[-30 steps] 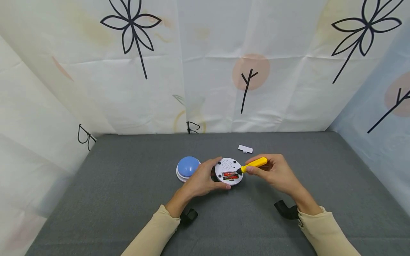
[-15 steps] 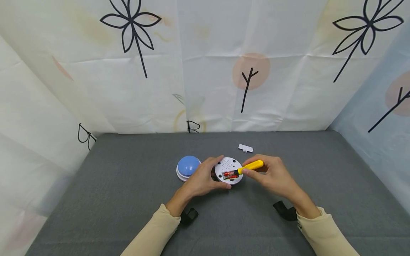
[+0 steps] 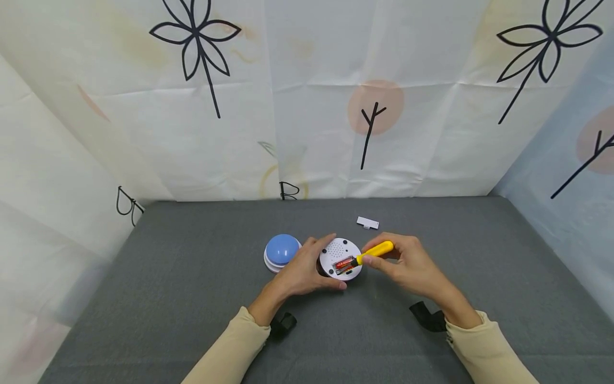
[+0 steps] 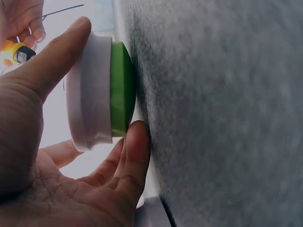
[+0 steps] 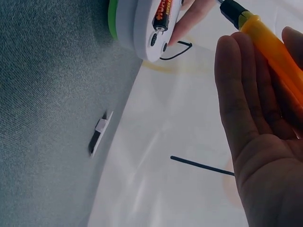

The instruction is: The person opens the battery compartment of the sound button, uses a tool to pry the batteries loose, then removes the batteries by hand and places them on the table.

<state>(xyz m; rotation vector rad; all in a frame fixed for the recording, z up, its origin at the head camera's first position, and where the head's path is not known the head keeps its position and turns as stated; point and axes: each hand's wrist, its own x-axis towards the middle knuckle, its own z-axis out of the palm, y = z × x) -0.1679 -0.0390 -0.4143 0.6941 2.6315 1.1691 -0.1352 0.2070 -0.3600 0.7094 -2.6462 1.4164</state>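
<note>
My left hand (image 3: 302,271) grips a round white push button (image 3: 338,248) by its sides, thumb and fingers spread around the rim. It is turned upside down, with its green dome (image 4: 122,90) facing the table in the left wrist view. Its open battery compartment shows red-and-black batteries (image 3: 343,262). In my right hand (image 3: 411,262) is a yellow-handled screwdriver (image 3: 380,249), pinched by thumb and fingers. The screwdriver's dark collar lies over the compartment's right end in the head view, its shaft angled across the batteries.
A second push button with a blue dome (image 3: 282,249) stands upright just left of my left hand. Behind my right hand lies a small white battery cover (image 3: 368,223). Grey cloth (image 3: 192,298) covers the table, and a patterned white curtain (image 3: 312,133) rises at the back.
The upturned push button has turned somewhat counterclockwise in my left hand, tilting its battery compartment. My right hand has shifted the screwdriver slightly left since the earliest frame.
</note>
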